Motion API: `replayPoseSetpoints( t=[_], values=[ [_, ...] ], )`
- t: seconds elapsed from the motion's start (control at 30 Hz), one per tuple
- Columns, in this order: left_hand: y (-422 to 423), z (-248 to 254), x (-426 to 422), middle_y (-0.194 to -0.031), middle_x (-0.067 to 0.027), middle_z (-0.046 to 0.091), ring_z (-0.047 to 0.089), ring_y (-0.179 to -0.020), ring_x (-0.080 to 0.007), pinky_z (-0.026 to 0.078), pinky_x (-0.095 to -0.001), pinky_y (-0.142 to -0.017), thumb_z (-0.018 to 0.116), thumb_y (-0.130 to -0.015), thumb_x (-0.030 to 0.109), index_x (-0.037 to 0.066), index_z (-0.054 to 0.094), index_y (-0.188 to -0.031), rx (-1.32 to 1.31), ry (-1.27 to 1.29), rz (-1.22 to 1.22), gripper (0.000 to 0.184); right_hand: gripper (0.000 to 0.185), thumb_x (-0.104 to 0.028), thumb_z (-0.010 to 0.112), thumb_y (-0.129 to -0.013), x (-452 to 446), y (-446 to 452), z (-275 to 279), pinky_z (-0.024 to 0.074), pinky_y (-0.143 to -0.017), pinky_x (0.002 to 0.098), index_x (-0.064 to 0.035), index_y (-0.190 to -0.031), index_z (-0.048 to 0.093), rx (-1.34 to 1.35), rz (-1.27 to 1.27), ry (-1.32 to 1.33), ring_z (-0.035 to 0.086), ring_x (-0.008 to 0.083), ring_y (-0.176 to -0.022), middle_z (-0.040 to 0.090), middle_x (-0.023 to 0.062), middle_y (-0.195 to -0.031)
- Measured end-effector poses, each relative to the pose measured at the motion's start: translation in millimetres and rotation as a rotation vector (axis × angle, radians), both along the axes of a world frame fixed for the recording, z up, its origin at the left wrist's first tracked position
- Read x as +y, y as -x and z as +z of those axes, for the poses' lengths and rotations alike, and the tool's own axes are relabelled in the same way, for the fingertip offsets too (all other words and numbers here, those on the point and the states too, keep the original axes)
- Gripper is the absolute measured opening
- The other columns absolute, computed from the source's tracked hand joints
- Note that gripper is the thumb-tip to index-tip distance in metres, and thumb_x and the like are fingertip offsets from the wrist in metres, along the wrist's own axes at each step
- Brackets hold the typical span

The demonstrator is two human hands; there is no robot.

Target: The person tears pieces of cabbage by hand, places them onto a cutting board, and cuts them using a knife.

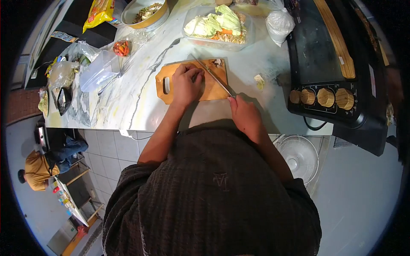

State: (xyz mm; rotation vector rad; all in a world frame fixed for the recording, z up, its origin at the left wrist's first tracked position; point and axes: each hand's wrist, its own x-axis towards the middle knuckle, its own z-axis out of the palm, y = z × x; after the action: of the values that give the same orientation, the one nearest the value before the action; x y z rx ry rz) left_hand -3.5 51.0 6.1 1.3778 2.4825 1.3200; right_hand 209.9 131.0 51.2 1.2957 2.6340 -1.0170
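Note:
A wooden cutting board [211, 91] with a handle slot lies on the marble counter in front of me. My left hand [187, 85] rests on it, fingers curled and pressed together; whatever they hold is hidden or too small to name. Closed around a knife handle at the board's near right edge is my right hand [246, 114]. The knife [217, 79] slants across the board, its blade just right of my left fingertips and its tip pointing to the far left. Small pale and brownish scraps [218, 62] lie at the board's far right corner.
Beyond the board stands a plastic container [215, 42] of cabbage and other food. A bowl [145, 17], chilies [121, 48] and a clear plastic tub [99, 70] are leftward. Rightward are a white bag [279, 26] and black oven [324, 55]. A person [40, 170] sits far left.

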Motion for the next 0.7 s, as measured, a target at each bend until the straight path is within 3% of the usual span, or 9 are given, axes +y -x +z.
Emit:
replayPoseSetpoints(
  t=[0.2,0.53,0.7],
  values=[
    [-1,-1,2,-0.088,-0.0093,0.066,0.064,-0.083,-0.0281,0.050,-0.0425,-0.075,0.078,-0.081,0.014,0.008,0.079,-0.088,0.120,0.042,0.006,0.009,0.039,-0.038,0.048,-0.105,-9,-16,-7,0.0471,-0.069,0.0615,-0.0024,-0.092,0.059,0.020,-0.038,-0.009,0.061,0.0532,-0.080,0.064,0.0298,-0.079],
    [-2,1,-1,-0.089,-0.0095,0.067,0.064,-0.083,-0.0284,0.050,-0.0419,-0.073,0.078,-0.080,0.016,0.010,0.079,-0.096,0.043,0.019,-0.024,0.017,0.043,-0.042,0.047,-0.104,-6,-20,-9,0.0489,-0.072,0.0622,-0.0032,-0.091,0.061,0.061,-0.057,0.035,0.063,0.0531,-0.079,0.066,0.0291,-0.082],
    [-3,6,-2,-0.091,-0.0135,0.067,0.065,-0.085,-0.0304,0.053,-0.0415,-0.078,0.077,-0.078,0.013,0.005,0.077,-0.098,0.052,-0.004,-0.035,0.021,0.042,-0.040,0.050,-0.104,-6,-17,-2,0.0476,-0.070,0.0599,-0.0018,-0.090,0.060,0.097,-0.060,0.037,0.061,0.0529,-0.080,0.065,0.0289,-0.080]
  ],
)
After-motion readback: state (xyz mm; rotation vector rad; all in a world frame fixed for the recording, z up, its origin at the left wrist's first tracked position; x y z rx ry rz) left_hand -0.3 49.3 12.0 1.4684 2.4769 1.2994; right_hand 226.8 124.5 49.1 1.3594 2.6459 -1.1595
